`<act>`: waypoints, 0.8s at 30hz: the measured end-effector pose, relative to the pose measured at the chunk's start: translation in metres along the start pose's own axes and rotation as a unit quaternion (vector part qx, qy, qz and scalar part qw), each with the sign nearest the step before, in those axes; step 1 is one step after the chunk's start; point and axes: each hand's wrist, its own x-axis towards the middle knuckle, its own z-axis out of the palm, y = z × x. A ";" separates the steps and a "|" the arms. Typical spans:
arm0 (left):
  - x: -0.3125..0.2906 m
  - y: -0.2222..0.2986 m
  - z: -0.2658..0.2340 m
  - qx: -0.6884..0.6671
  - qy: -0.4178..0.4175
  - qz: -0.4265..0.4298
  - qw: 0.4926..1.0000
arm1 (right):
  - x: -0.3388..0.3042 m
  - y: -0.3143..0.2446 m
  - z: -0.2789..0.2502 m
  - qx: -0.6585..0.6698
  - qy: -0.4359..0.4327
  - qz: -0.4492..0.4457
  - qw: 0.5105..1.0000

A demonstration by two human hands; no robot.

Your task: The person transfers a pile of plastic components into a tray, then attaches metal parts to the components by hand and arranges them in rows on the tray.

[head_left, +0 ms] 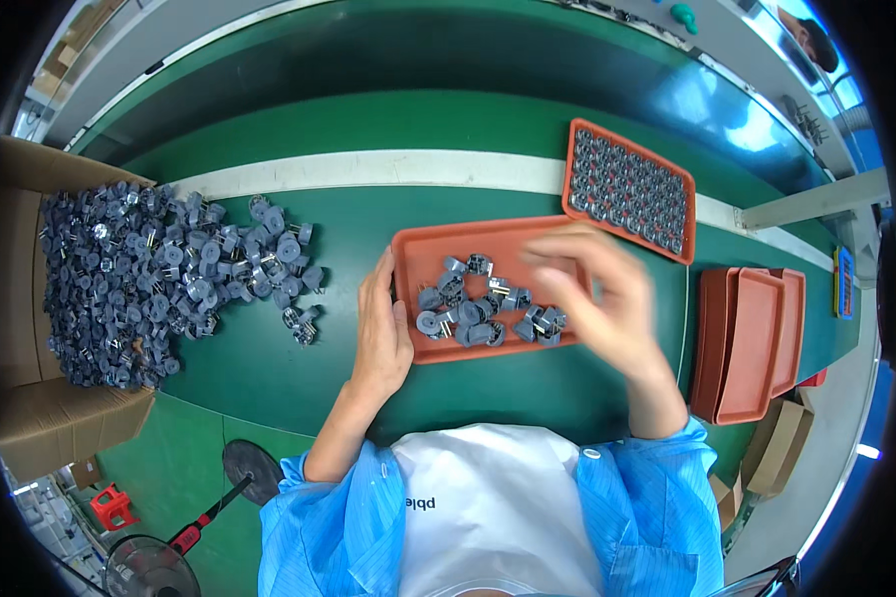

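A shallow orange-red tray (473, 242) lies on the green bench before me, holding a loose pile of small dark grey round parts (473, 310) with metal pins. My left hand (380, 323) grips the tray's left end, its fingers along the outer wall and its thumb at the rim. Over the tray's right side, my right hand (607, 294) is smeared by motion, and anything between its fingertips cannot be made out. Part of the tray's right end is hidden behind that hand.
Heaps of similar grey parts (159, 274) spill from a cardboard box (70, 413) at left. A second orange tray (689, 214), filled with neat rows of parts, lies beyond the first. Stacked orange trays (752, 343) stand at right. A white strip (368, 171) crosses the green bench.
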 end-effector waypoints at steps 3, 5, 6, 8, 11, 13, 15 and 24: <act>0.008 0.002 0.006 -0.015 -0.005 0.030 0.999 | -0.003 0.073 0.032 -0.047 -0.059 -0.019 0.997; 0.007 0.006 0.005 -0.055 -0.034 -0.030 0.997 | -0.013 0.091 0.051 0.010 -0.075 0.041 0.996; 0.003 0.005 0.005 -0.055 -0.029 -0.031 0.998 | -0.015 0.090 0.052 -0.017 -0.111 0.019 0.994; -0.008 0.001 0.009 -0.055 -0.025 -0.008 0.998 | -0.021 0.085 0.054 -0.028 -0.161 0.004 0.987; -0.020 0.012 0.009 -0.083 -0.027 -0.017 0.996 | -0.032 0.079 0.053 -0.042 -0.182 -0.003 0.982; -0.021 0.023 0.004 -0.100 -0.024 -0.035 0.994 | -0.032 0.074 0.049 -0.041 -0.192 0.009 0.980; -0.008 0.040 -0.007 0.071 0.051 0.090 0.992 | -0.033 0.072 0.047 -0.043 -0.200 0.022 0.979; 0.023 0.046 -0.008 0.086 -0.133 0.111 0.981 | -0.026 0.068 0.043 -0.170 -0.185 0.014 0.968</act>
